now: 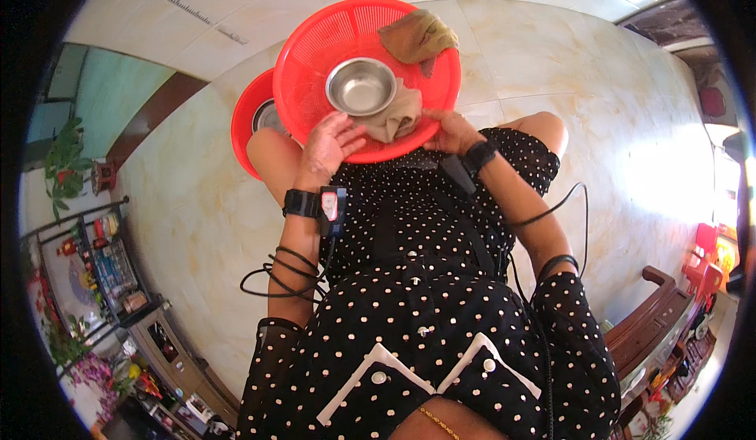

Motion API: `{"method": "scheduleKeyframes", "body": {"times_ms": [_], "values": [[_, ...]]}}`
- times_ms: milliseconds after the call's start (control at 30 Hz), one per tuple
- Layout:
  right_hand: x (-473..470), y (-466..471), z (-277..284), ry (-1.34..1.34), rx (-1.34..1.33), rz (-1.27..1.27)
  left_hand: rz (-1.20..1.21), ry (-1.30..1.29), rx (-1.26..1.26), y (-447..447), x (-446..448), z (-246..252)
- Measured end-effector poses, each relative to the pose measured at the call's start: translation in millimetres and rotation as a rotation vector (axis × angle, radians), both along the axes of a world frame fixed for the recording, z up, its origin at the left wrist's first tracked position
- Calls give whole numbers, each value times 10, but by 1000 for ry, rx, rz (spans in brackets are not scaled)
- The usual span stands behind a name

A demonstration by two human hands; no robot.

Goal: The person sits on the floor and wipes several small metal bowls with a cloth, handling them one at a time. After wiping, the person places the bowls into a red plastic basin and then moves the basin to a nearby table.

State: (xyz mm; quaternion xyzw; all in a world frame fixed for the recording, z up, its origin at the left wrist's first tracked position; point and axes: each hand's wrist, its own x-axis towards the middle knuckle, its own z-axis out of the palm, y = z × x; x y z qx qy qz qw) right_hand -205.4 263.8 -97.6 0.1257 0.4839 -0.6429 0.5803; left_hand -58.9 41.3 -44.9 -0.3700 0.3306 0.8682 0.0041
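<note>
A red plastic colander basket (313, 44) rests at my lap, between my knees. Inside it a stainless steel bowl (361, 87) sits partly on a crumpled beige cloth (397, 115). An olive-brown cloth (418, 35) hangs over the far right rim. My left hand (332, 145) is at the near left rim, its fingers apart and close to the bowl; whether they touch it is unclear. At the near right rim, my right hand (453, 133) grips the basket, some of its fingers hidden.
Behind my left knee stands a red basin (242, 124) with a metal vessel (269, 116) inside, partly hidden. Black cables (283, 289) loop around my forearms. Marbled floor tiles (543, 62) surround me. Farther off are a potted plant (69, 162), shelving (115, 269) and dark wooden furniture (649, 316).
</note>
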Motion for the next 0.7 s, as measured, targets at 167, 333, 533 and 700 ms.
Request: {"method": "scheduleKeyframes", "body": {"times_ms": [167,333,533,700], "values": [[-165,219,-12,206,30,46,182,73,-483,-26,679,328],[36,333,289,164,58,-34,316,-171,-531,13,844,322],[75,773,1006,439,217,206,-1,-133,-205,325,694,231],[-408,1350,1236,571,692,354,-15,-190,-57,316,386,55]]}}
